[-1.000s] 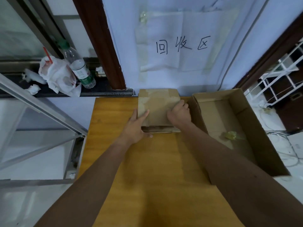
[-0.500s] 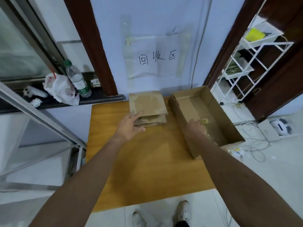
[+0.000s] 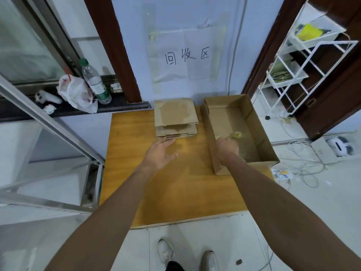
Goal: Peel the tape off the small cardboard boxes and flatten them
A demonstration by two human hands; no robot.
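**Tape to the tray, pile kept square**

We judged the step to be discarding peeled tape while steadying the finished pile; the left hand [image 3: 161, 151] lay released, fingers straight, tips at the near edge of the stack of flattened boxes [image 3: 175, 116], though contact was too fine to call; the right hand [image 3: 226, 147] hung over the near left wall of the large open box [image 3: 210, 137], fingers hidden behind the knuckles, so we could not tell whether it gripped anything; a yellowish tape wad [image 3: 236, 135] lay just beyond it on the box floor; done well, we thought, the tape should be shed low inside the box and the pile pressed flat; the stack sat at the far edge of the table [image 3: 175, 192], beside the box, its long axis running away from us, notched flap edges facing us
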